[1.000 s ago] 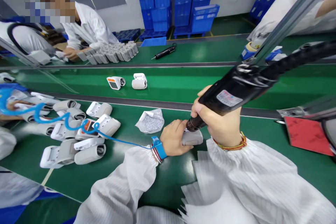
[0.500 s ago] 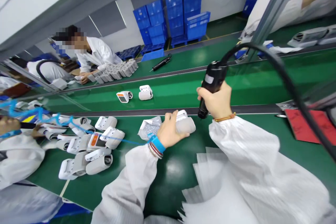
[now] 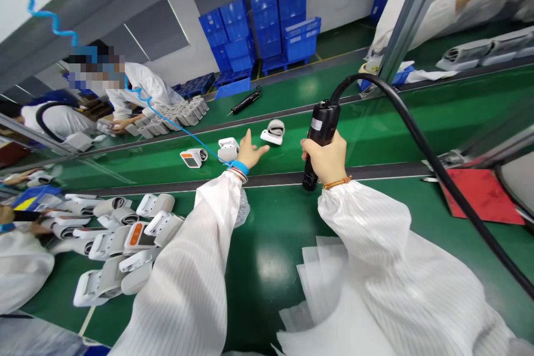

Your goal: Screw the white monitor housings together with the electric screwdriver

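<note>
My left hand (image 3: 250, 153) stretches over the green belt (image 3: 146, 171), fingers spread and holding nothing. To its right lies a white wrist blood pressure monitor (image 3: 274, 132) with its cuff curled, apart from the fingers. A second monitor (image 3: 227, 149) is just left of the hand, partly behind it, and a third monitor (image 3: 192, 158) with an orange-edged screen lies farther left. My right hand (image 3: 329, 158) is wrapped round a black electric screwdriver (image 3: 323, 122), held upright with its tip down above the bench edge. A clear tray of small screws (image 3: 243, 208) is half hidden by my left sleeve.
Several more monitors (image 3: 142, 236) cluster on the bench at left, beside a co-worker's sleeve (image 3: 25, 272). A black cable (image 3: 421, 144) arcs from the screwdriver to the right, past a red sheet (image 3: 479, 194). A blue coiled cord (image 3: 179, 125) runs to my left wristband.
My left hand has let go of a monitor and moved forward and left; that monitor now lies on the belt. The right hand keeps the screwdriver, shifted slightly left in view.
</note>
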Motion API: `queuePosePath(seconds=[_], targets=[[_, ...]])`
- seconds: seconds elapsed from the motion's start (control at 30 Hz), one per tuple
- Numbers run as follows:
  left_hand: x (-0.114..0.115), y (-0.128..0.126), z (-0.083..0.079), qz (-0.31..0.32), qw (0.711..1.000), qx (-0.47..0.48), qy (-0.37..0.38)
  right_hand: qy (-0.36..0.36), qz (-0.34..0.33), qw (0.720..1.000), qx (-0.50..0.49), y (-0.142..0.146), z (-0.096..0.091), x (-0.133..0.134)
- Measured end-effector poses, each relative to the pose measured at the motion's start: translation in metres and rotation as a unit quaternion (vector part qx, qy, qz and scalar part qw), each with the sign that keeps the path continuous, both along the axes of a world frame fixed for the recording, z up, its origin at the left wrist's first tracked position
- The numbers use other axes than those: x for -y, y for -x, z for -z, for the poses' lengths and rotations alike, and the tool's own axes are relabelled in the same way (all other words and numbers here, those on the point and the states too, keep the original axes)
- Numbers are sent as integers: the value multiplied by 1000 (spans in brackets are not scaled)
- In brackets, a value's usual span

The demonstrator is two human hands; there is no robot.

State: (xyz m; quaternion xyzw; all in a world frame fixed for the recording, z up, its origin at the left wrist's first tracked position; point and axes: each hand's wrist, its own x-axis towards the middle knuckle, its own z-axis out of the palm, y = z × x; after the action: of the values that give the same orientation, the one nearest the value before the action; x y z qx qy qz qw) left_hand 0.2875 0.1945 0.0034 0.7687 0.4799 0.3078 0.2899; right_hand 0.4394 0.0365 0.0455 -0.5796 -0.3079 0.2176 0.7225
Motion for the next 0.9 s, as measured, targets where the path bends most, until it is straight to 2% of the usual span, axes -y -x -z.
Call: queuePosePath(seconds=[0.07,0.13,0.23,0.3,0.5,0.67,0.8,0.9], targets=[[-19,11,-5,-30,989,-101,-106,4,-2,1000,2,1,0,0],[-37,26,-11,-60,958,-217,-177,7,-4,1000,6,2,1,-1],[-56,46,-15,-90,907,-372,-178,9,-2,1000,16,4,3,-1],[-63,54,-14,-93,888,-424,-154,9,3,1000,21,4,4,-2],[-72,75,-12,-104,863,-467,-160,13,1,1000,23,3,4,-2],[-74,112,-23,-137,848,-493,-135,16,2,1000,22,2,4,-2],[-64,137,-23,-138,842,-506,-124,13,3,1000,25,3,4,-2],[-52,145,-20,-123,840,-510,-142,12,1,1000,27,3,4,-2]])
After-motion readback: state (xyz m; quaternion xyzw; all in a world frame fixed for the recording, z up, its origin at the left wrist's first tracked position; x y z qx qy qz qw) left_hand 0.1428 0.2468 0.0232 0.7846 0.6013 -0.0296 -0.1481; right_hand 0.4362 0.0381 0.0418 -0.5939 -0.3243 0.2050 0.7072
